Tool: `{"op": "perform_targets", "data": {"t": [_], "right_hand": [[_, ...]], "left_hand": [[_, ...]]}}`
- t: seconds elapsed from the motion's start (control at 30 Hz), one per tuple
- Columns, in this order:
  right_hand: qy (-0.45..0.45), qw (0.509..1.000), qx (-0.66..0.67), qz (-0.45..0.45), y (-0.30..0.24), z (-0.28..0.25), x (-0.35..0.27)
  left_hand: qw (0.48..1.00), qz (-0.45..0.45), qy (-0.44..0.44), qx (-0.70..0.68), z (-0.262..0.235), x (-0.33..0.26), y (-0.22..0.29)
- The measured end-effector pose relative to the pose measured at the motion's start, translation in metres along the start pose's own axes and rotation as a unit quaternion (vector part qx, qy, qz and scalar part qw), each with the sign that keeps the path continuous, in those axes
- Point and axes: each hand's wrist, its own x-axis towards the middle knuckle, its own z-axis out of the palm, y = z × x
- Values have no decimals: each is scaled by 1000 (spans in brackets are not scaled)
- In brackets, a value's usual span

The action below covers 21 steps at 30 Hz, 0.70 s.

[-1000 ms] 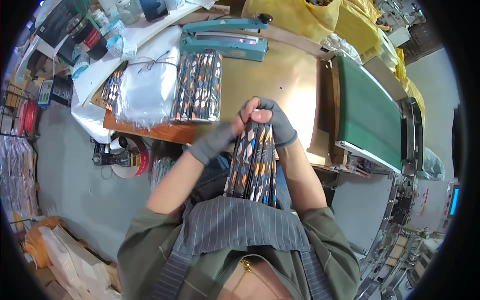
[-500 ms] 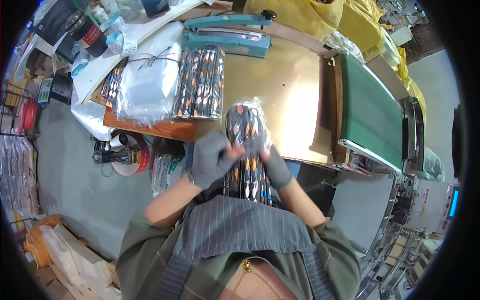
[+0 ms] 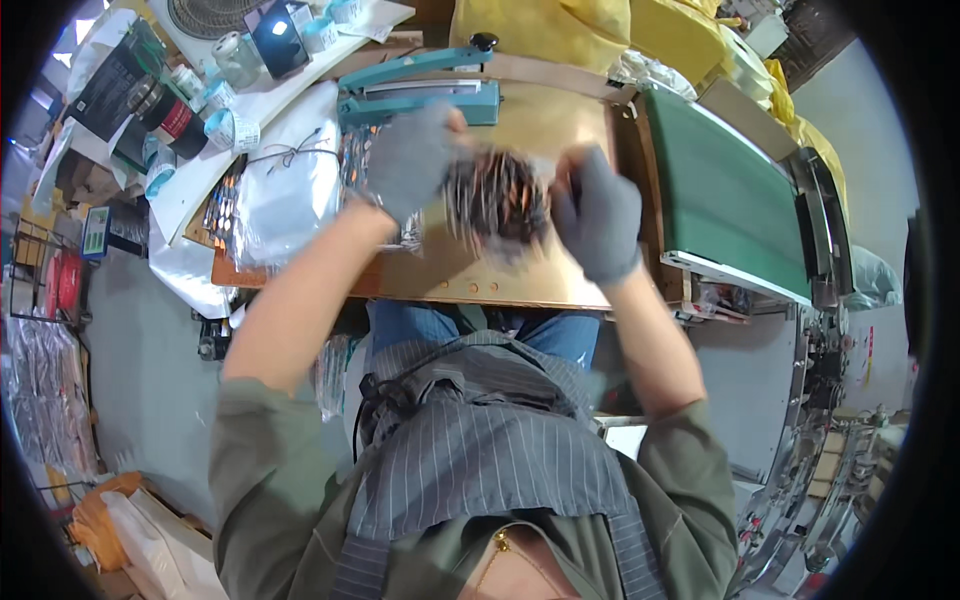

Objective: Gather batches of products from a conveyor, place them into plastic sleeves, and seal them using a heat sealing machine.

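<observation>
A bundle of dark sticks or strips with an orange and white pattern (image 3: 497,200) is over the tabletop, smeared by motion. Clear plastic shows at its edges. At its left is my left hand (image 3: 412,158) in a grey fingertip-less glove; blur hides how its fingers lie. My right hand (image 3: 598,215), gloved the same way, is curled closed to the right of the bundle. What sits in its fingers, if anything, is hidden. Similar patterned packs (image 3: 355,155) lie partly behind my left hand. Next to them is a stack of clear plastic bags (image 3: 287,200) tied with dark cord.
A teal bag sealer (image 3: 430,100) stands behind the bundle on the golden-brown table (image 3: 560,110). On the right is a green conveyor belt (image 3: 725,190). A dark flask (image 3: 165,115) and label rolls (image 3: 232,130) stand at the far left. Yellow sacks (image 3: 545,35) are at the back.
The bundle has moved from near my lap forward over the table, and its lengthwise stripes have blurred. Both hands have moved forward and farther apart. The view has shifted slightly.
</observation>
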Motion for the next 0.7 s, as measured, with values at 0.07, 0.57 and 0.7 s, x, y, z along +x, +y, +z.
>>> {"op": "perform_targets", "data": {"t": [0.07,0.57,0.7], "right_hand": [[-105,984,-126,75,39,0,33],[-199,931,148,268,97,-32,54],[-9,973,212,95,44,-77,75]], "left_hand": [[986,-9,-163,41,-7,32,-28],[982,45,-170,-64,-13,50,23],[951,-37,-235,-199,-42,47,49]]}}
